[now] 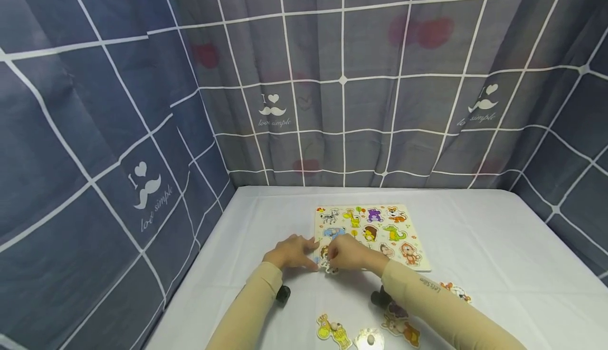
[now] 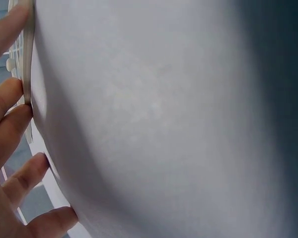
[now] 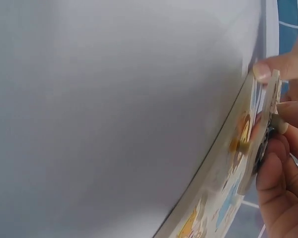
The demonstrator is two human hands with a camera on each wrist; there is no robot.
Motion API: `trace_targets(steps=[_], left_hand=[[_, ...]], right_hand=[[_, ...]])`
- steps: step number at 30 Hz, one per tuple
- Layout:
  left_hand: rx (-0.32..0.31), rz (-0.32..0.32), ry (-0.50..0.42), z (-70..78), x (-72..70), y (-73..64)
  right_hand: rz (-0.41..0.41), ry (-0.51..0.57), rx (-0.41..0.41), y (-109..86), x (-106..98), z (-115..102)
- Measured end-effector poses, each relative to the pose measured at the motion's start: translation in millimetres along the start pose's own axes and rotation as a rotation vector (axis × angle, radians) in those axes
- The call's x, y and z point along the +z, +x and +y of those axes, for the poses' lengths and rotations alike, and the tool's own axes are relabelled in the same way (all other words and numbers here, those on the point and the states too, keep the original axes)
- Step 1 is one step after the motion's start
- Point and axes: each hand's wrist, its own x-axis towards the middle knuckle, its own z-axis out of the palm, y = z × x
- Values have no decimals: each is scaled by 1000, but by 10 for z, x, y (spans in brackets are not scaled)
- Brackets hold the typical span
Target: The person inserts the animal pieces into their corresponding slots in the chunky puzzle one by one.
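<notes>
A cream wooden puzzle board [image 1: 380, 244] with colourful animal pictures lies on the table. My right hand [image 1: 349, 253] is over its near left corner and pinches a flat puzzle piece [image 3: 258, 144] by its small knob [image 3: 278, 124]. That piece has dark markings and stands tilted close over the board in the right wrist view; its picture is mostly hidden by the fingers. My left hand [image 1: 293, 252] lies at the board's left edge with fingers spread. In the left wrist view its fingertips [image 2: 12, 89] touch the board edge and the white cloth.
Nearer the front lie a giraffe piece [image 1: 334, 332], a pale knobbed piece [image 1: 369, 339] and a brown animal piece [image 1: 402, 331] beside a dark one. Another piece [image 1: 457, 291] lies beyond the right sleeve. Grid-patterned curtains [image 1: 313, 107] hang behind and beside the white table [image 1: 266, 207].
</notes>
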Motion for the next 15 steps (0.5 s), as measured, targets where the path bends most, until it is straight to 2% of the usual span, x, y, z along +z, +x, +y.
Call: trace_targets(steps=[5,15], left_hand=[[23,-3,25,4,-15,-10],[9,-1,18,33,-16,-42]], right_hand=[[2,36,38,29,-45,22],[26,14,57,99,-107,88]])
